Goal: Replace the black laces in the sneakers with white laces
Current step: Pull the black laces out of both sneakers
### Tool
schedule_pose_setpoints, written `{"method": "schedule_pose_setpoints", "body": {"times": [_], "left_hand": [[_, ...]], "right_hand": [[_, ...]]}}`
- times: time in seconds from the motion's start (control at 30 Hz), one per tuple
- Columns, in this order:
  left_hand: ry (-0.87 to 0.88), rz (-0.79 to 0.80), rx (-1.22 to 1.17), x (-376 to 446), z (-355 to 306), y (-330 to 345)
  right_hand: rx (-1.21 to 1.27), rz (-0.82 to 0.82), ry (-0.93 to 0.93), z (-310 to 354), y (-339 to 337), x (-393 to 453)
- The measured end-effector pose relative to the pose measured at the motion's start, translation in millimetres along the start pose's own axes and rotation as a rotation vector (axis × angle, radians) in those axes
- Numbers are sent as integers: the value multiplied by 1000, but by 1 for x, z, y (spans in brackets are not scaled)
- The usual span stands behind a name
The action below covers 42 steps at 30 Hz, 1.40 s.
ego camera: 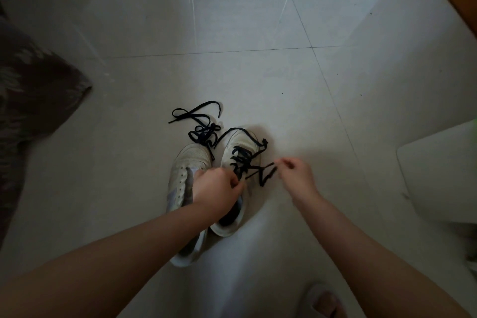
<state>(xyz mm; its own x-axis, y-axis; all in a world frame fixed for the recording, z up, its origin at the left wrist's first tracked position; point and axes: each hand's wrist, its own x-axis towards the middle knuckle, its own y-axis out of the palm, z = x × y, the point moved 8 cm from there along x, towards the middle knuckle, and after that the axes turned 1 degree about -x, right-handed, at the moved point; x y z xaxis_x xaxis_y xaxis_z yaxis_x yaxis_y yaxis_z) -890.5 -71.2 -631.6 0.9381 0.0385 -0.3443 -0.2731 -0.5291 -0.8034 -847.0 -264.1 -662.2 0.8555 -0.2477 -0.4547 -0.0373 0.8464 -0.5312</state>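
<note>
On the glossy tiled floor (232, 20) we see two scuffed white sneakers (192, 162) side by side. Our left hand (219, 187) and right hand (294, 171) each pinch the flat black lace (244, 162) half-threaded through the right sneaker (240, 142); another lace (198, 121) lies tangled beyond the toes.

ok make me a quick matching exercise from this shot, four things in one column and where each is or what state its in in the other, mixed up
Things:
1. left sneaker
2. right sneaker
3. loose black lace
4. right hand

States:
A. pinching a lace end, out to the right of the shoes
B. eyelets bare, no lace threaded
C. lying in a tangle on the floor by the toes
D. black lace partly threaded

Pairs: 1-B, 2-D, 3-C, 4-A
</note>
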Motion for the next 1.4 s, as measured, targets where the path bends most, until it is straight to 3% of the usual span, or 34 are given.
{"method": "schedule_pose_setpoints", "body": {"times": [0.1,0.2,0.27,0.33,0.43,0.5,0.67,0.77,0.9,1.1,1.3,1.4], "left_hand": [[6,-5,7,0,1,1],[-3,-23,-4,1,2,2],[4,-29,-13,0,1,2],[53,-54,-11,-1,0,1],[139,-208,-84,-6,-1,-13],[97,-237,-104,-5,6,-20],[-26,-69,-31,4,22,-13],[18,-96,-25,3,21,-14],[90,-133,65,0,17,-18],[127,-108,124,0,9,-20],[132,-92,135,-1,6,-24],[118,-72,130,0,7,-24]], "right_hand": [[95,-232,137,-19,-48,20],[-3,-113,94,-18,-36,18],[-114,-27,-61,-3,-14,4],[-246,-13,-363,25,2,-11],[-320,41,-709,62,18,-30],[-373,112,-800,74,32,-33],[-673,275,-838,84,63,-33],[-770,306,-796,87,69,-33],[-695,302,-666,83,74,-27],[-340,489,-313,64,73,-12],[110,473,99,34,65,-10],[-54,453,40,32,66,-9]]}}
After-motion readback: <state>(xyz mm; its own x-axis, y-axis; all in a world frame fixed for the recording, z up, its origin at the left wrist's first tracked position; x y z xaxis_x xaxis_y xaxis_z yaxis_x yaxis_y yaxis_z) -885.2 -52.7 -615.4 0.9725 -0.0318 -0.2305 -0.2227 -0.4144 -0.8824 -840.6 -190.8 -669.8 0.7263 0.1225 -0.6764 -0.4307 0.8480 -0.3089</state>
